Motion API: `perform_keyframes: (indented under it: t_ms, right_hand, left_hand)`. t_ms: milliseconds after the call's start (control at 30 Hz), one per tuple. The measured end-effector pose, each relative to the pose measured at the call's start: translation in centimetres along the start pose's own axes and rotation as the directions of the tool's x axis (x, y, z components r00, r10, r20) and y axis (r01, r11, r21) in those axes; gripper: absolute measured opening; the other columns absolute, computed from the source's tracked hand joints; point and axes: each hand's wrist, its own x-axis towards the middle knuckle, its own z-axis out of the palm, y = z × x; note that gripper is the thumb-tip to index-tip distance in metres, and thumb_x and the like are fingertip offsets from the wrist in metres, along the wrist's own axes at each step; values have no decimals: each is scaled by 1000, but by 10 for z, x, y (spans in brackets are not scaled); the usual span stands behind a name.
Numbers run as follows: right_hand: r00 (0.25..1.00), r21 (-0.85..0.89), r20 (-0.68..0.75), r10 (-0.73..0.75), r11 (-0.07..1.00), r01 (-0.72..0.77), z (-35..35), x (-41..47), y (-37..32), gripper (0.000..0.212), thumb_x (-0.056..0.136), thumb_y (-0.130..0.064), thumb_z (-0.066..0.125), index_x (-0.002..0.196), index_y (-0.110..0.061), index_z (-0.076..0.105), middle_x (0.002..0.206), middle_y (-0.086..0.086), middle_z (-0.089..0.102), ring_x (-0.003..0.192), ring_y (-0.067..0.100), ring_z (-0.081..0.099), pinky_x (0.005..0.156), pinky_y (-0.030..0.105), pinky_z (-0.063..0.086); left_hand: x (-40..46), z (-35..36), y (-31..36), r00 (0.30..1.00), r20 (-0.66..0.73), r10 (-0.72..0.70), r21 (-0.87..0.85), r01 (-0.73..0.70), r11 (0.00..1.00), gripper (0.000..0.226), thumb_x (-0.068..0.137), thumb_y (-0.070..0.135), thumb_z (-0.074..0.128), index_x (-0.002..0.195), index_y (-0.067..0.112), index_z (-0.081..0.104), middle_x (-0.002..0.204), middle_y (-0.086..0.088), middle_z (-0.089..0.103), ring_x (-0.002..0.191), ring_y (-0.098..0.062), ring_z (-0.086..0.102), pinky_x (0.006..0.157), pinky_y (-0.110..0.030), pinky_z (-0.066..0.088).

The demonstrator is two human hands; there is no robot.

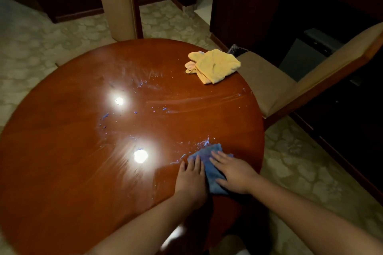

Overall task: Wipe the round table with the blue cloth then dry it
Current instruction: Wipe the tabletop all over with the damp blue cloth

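Note:
A round, glossy red-brown table (pixel 72 151) fills the view, with wet streaks and small blue specks across its middle. The blue cloth (pixel 209 155) lies crumpled near the table's right front edge. My left hand (pixel 191 180) lies flat with straight fingers on the cloth's left part and the table beside it. My right hand (pixel 233 172) presses flat on the cloth's right part. A yellow cloth (pixel 215 65) lies bunched at the far right of the table, apart from both hands.
A beige padded chair (pixel 275 83) stands at the table's right side, and another chair back (pixel 118 0) rises behind the table. Patterned carpet (pixel 41 43) surrounds the table. Dark furniture lines the far right. Two ceiling lights reflect on the tabletop.

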Motion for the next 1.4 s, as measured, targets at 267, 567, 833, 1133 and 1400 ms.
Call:
perform_keyframes:
  t_ms: [267, 567, 833, 1133, 1400]
  right_hand:
    - [994, -105, 23, -106, 989, 108, -22, 22, 32, 70, 97, -41, 42, 153, -19, 7, 161, -1, -3, 147, 13, -1, 116, 30, 16]
    - [954, -205, 141, -265, 935, 290, -32, 18, 69, 68, 97, -39, 42, 153, -18, 8, 161, 1, 0, 147, 14, 1, 116, 31, 11]
    - [874, -312, 242, -422, 818, 482, -60, 63, 73, 68, 96, -35, 47, 153, -21, 12, 161, -2, 1, 147, 15, 4, 117, 35, 10]
    - [805, -327, 353, -476, 744, 583, -71, 70, 80, 64, 98, -31, 43, 153, -20, 12, 161, -1, 0, 147, 15, 0, 117, 32, 5]
    - [787, -378, 378, -488, 695, 612, -75, 90, 52, 62, 96, -29, 45, 152, -19, 20, 161, 1, 7, 146, 19, 14, 115, 37, 16]
  left_hand:
    - [26, -22, 15, 996, 7, -85, 17, 84, 996, 70, 100, 40, 29, 150, 2, -2, 158, -19, -3, 145, -36, 4, 116, -46, 9]
    - [42, -16, 45, 994, 21, -105, 33, 104, 994, 70, 101, 38, 25, 147, -6, -4, 157, -23, -5, 145, -36, -6, 118, -47, -4]
    - [58, -31, 46, 971, 88, -221, 71, 215, 974, 57, 105, 22, 18, 144, -13, -2, 152, -35, 0, 141, -48, 2, 116, -50, 8]
    - [65, -24, 62, 977, 66, -204, 111, 196, 974, 60, 105, 27, 19, 143, -16, 2, 150, -37, 6, 138, -54, 5, 115, -57, 8]
    - [61, -21, 41, 959, 78, -273, 58, 269, 961, 54, 104, 18, 19, 143, -17, 5, 149, -39, 7, 136, -57, 6, 113, -60, 7]
